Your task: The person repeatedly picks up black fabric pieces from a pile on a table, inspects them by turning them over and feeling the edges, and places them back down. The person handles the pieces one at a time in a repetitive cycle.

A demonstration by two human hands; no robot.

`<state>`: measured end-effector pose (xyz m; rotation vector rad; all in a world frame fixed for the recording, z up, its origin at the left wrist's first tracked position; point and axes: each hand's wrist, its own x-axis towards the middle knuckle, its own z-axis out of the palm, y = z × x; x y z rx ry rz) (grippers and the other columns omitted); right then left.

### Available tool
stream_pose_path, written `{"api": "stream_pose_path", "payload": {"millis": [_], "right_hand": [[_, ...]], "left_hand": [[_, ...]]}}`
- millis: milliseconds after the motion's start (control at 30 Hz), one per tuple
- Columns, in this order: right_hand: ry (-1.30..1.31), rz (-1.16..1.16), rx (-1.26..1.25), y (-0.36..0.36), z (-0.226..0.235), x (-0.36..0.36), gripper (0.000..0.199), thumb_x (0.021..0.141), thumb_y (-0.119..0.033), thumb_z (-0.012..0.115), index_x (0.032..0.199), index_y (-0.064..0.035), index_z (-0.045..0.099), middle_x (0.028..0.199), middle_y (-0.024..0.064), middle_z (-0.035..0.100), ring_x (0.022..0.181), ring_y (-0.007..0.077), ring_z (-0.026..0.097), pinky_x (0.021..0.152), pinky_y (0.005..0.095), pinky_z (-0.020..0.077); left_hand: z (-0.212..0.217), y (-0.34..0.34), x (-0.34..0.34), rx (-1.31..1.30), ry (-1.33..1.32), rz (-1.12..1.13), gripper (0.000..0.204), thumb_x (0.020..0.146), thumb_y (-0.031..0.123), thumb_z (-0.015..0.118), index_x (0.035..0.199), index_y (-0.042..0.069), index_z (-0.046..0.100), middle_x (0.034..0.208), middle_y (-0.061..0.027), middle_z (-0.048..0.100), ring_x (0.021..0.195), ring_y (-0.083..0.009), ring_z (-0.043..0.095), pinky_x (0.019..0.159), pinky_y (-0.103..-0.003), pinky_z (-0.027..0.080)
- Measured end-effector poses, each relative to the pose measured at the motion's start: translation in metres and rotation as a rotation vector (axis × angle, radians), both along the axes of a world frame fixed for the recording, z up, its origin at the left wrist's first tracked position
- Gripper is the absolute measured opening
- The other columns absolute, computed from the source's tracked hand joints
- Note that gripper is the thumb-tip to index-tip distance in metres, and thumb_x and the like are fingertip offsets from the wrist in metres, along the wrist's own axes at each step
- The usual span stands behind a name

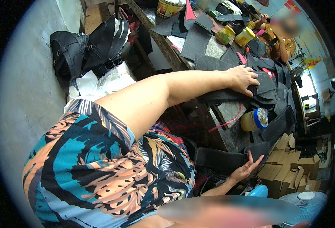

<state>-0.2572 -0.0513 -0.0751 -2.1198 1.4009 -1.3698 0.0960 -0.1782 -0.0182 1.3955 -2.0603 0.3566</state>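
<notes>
While left hand lies flat, fingers spread, on a stack of dark felt pieces at mid-table, it looks to pin the pile so sheets don't slide. Right hand sits lower at the table edge, palm open, fingers loosely spread against a long dark felt strip, prob. steadying it; not pinching. Glue jar w/ blue lid on its side betw. the two hands. Cardboard boxes stacked below, fan near.

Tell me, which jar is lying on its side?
The jar with the blue lid, near the table's front edge. The two yellow-lidded jars farther back stand upright.
</notes>
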Motion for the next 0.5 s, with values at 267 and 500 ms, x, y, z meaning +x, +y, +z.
{"api": "stream_pose_path", "payload": {"millis": [267, 500], "right_hand": [[-0.411, 0.285, 0.18, 0.012, 0.022, -0.007, 0.092, 0.096, -0.069, 0.036, 0.157, -0.0033, 0.017, 0.127, 0.0244, 0.062, 0.121, 0.0323, 0.059, 0.11, 0.0444, 0.0374], [-0.43, 0.257, 0.171, -0.012, 0.06, -0.001, 0.076, 0.099, -0.029, 0.062, 0.156, -0.0016, 0.019, 0.12, 0.0186, 0.067, 0.117, 0.0219, 0.061, 0.106, 0.0358, 0.0424]], "left_hand": [[-0.002, -0.007, 0.002, 0.002, -0.097, -0.002, 0.071, 0.085, 0.062, 0.062, 0.141, 0.019, 0.052, 0.146, -0.0139, 0.05, 0.132, -0.0366, 0.047, 0.107, -0.049, 0.041], [0.021, -0.018, 0.005, 0.129, -0.001, 0.19, 0.107, 0.081, 0.085, 0.045, 0.157, 0.013, 0.025, 0.161, -0.0198, 0.025, 0.149, -0.0411, 0.019, 0.119, -0.058, 0.016]]}}
